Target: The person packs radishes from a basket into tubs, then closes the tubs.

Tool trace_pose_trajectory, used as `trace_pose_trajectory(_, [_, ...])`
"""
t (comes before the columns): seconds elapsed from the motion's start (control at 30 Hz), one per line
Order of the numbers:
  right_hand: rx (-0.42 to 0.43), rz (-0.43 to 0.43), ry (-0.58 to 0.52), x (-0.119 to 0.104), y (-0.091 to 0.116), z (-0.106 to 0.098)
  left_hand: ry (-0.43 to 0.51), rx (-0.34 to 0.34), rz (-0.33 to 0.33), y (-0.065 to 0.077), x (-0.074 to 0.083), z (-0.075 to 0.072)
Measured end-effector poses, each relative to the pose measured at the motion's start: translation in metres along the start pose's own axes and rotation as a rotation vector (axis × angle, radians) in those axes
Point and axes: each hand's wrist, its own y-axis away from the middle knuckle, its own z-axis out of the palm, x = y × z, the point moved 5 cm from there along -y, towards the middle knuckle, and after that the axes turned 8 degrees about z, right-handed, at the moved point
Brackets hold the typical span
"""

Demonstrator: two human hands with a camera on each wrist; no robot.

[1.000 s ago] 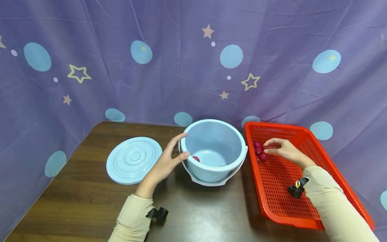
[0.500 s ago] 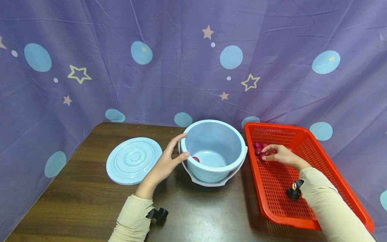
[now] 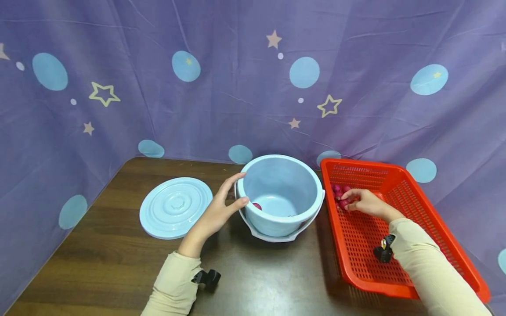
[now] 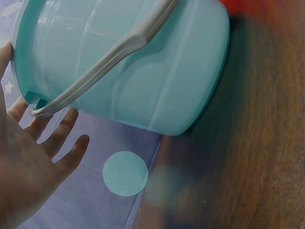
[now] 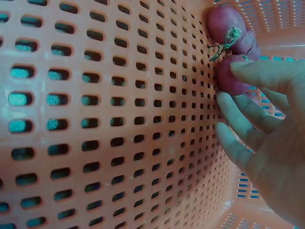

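Note:
My right hand (image 3: 367,203) reaches into the red basket (image 3: 342,263) and pinches a small red onion (image 5: 232,78) between thumb and fingers. Another red onion (image 5: 226,25) with dry roots sits against it, and several more lie in the basket's far left corner. My left hand (image 3: 215,213) rests at the left rim of the light blue bucket (image 3: 276,228). Its thumb and index fingertips touch the rim, and the left wrist view shows the other fingers spread beside the handle (image 4: 102,67). Inside the bucket part of a red onion (image 3: 257,206) shows; the near wall hides the rest.
A light blue lid (image 3: 175,208) lies flat on the brown wooden table (image 3: 99,254), left of the bucket. The basket stands close on the bucket's right. Behind the table hangs a purple patterned curtain (image 3: 237,109).
My right hand has lowered slightly and closed its thumb and fingers on a red onion in the basket. The left hand and bucket have stayed in place.

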Motion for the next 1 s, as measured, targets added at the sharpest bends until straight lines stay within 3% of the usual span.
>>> trace_pose_trajectory(0.4, [0.01,0.022,0.05,-0.007,0.005,-0.015,0.022,-0.002,0.008,-0.001,0.0,0.0])
trace_pose_trajectory(1.0, [0.018,-0.068,0.033,-0.061,0.027,-0.044,0.023,-0.004,0.011,0.0,-0.001,0.0])
